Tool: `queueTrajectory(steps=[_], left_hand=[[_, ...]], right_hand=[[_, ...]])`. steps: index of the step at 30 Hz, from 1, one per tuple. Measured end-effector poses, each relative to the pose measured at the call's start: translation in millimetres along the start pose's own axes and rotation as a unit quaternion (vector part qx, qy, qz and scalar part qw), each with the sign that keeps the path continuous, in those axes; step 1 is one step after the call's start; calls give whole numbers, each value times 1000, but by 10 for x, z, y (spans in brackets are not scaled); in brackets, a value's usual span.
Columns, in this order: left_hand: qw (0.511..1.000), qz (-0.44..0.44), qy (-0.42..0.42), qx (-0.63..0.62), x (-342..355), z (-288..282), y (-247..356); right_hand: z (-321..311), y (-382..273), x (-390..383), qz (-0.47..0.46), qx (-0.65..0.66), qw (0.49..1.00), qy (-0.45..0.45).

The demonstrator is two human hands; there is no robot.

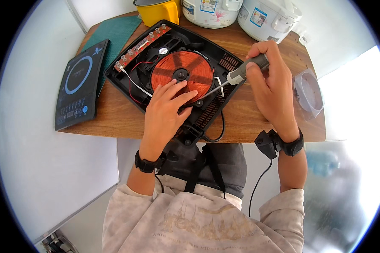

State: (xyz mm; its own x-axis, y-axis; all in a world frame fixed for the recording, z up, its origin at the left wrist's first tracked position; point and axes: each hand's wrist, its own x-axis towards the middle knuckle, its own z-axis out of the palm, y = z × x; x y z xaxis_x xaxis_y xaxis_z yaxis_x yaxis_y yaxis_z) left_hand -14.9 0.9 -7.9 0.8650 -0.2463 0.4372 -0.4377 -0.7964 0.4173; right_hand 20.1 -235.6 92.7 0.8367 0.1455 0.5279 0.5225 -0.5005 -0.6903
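An induction cooker base (114,75), black and opened up, lies on the wooden table with a round copper coil (161,69) in its middle. My left hand (166,109) rests on the coil's near edge, fingers spread and holding nothing. In my right hand (272,80) is a screwdriver (240,72) with a grey handle, fingers wrapped round it. Its shaft slants down to the coil's near right rim, close to a small screw (199,103); I cannot tell if the tip touches the screw. A red circuit board (140,47) runs along the base's far left side.
The cooker's black top panel (77,80) lies at the left, partly on a green cutting mat (122,30). A yellow pot (158,13) and two white rice cookers (209,12) stand at the back. A clear plastic container (309,93) sits at the right edge. A black cord (222,128) curls near the front.
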Motion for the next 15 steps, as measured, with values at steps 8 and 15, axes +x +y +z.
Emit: queueTrajectory(steps=[8, 15], left_hand=[[1000, -2, -2, -9, 5, -5, 8], [1000, -1, 0, -14, 0, -5, 8]], right_hand=[[1, -2, -2, -25, -13, 1000, -9], [19, -46, -9, -66, -37, 997, -1]])
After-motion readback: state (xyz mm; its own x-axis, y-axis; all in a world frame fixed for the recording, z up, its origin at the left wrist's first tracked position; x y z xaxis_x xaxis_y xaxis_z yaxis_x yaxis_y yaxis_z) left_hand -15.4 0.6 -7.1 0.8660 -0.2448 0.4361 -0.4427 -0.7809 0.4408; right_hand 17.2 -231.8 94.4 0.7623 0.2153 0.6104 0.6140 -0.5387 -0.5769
